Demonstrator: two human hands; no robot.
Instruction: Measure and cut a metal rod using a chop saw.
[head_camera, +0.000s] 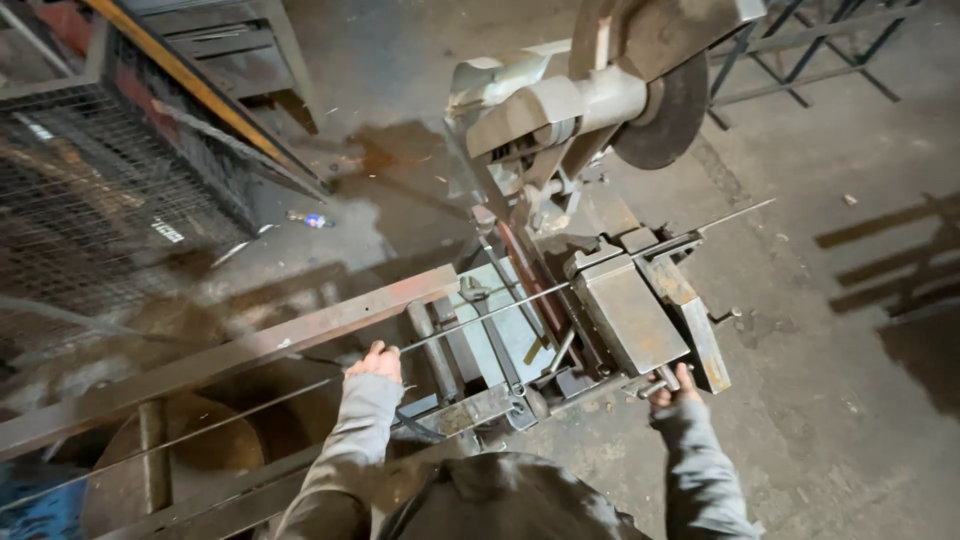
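A chop saw stands in the middle, its round cutting disc (662, 118) raised at the top. A thin metal rod (500, 308) runs from lower left through the saw's vise (630, 310) and sticks out at the right. My left hand (376, 362) grips the rod just left of the saw table. My right hand (680, 383) is closed on the vise handle (655, 383) at the front right of the vise. Both arms wear grey sleeves.
A long rusty steel support rail (230, 350) runs left from the saw. A wire-mesh cage (90, 220) stands at the left. Metal frames (800, 50) lie at the top right. The concrete floor (830, 330) around is stained, with small debris.
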